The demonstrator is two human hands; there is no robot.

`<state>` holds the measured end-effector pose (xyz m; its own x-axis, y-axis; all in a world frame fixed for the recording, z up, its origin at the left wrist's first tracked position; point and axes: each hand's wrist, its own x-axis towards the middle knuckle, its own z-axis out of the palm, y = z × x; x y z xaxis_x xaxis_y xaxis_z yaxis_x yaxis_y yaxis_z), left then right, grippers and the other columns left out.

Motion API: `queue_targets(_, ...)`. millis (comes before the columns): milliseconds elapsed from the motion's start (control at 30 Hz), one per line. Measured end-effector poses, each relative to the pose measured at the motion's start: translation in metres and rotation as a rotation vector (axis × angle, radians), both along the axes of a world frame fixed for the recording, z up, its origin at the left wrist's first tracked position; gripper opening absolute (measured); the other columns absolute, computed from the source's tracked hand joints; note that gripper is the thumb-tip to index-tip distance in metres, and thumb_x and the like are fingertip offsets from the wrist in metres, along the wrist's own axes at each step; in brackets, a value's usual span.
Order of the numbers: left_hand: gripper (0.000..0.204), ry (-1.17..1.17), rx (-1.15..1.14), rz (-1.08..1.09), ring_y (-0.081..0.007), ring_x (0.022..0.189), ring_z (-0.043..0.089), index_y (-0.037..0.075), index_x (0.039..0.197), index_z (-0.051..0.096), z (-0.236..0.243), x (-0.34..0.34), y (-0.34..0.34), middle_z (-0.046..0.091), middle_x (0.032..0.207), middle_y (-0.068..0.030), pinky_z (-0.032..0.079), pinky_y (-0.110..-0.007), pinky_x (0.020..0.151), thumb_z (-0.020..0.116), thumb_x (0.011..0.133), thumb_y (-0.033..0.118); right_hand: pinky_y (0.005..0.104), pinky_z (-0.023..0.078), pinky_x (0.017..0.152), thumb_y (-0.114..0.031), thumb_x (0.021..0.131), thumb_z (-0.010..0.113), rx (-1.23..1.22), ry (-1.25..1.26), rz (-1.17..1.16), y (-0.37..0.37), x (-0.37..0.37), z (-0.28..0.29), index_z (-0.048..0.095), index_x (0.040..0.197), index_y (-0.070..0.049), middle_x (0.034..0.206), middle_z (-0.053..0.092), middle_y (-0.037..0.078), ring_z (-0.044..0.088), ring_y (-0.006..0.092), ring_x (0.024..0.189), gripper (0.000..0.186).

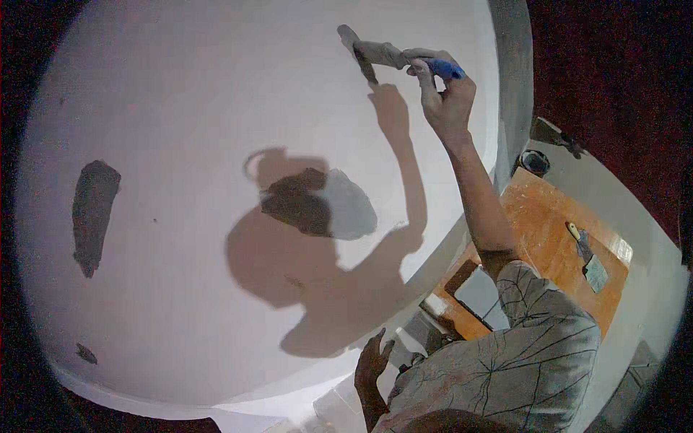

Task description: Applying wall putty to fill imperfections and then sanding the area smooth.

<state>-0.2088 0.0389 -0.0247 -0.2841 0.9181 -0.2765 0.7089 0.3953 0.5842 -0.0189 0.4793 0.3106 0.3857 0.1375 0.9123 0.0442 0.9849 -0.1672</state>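
Observation:
Near the top of a large pale wall surface [188, 94], my right hand [449, 101] grips a putty knife with a blue handle [446, 69]. Its grey, smeared blade [381, 55] lies against the wall beside a narrow dark grey patch [348, 35]. My left hand [371, 361] hangs low by the wall's bottom edge, fingers apart, with nothing visible in it. A larger grey patch [354, 206] lies mid-wall, partly under the shadow of my head and arm. Another long patch [95, 216] is at the left, with a small one [86, 353] below it.
An orange-brown board [530, 209] lies on the floor to the right. On it are a second putty knife [595, 273] with a pale handle and a white rectangular thing [478, 294], partly hidden by my arm. A dark round pot [535, 162] stands beyond the board.

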Motion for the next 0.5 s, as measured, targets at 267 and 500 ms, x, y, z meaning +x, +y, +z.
queue_targets(267,0.062,0.020,-0.026,-0.003,-0.0428,0.136,0.048,0.010,0.151,0.045,-0.003,-0.001,0.001,0.053,0.146,-0.0240,0.039,-0.050,0.113,0.052,0.103,0.049,0.0269,0.050,0.060,-0.011,0.096,0.068,-0.114,-0.160,-0.144,-0.003,0.016,-0.012,0.072,0.097,-0.005,0.089,0.075,0.007,0.066,0.0138,0.068,0.007)
queue_targets(500,0.060,0.023,0.031,-0.041,-0.0417,0.133,0.052,0.010,0.150,0.046,-0.001,0.000,0.009,0.056,0.142,-0.0254,0.041,-0.049,0.111,0.054,0.102,0.046,0.0274,0.050,0.060,-0.012,0.098,0.066,-0.017,-0.183,-0.112,0.005,0.018,-0.015,0.072,0.097,-0.005,0.089,0.075,0.006,0.066,0.0143,0.068,0.009)
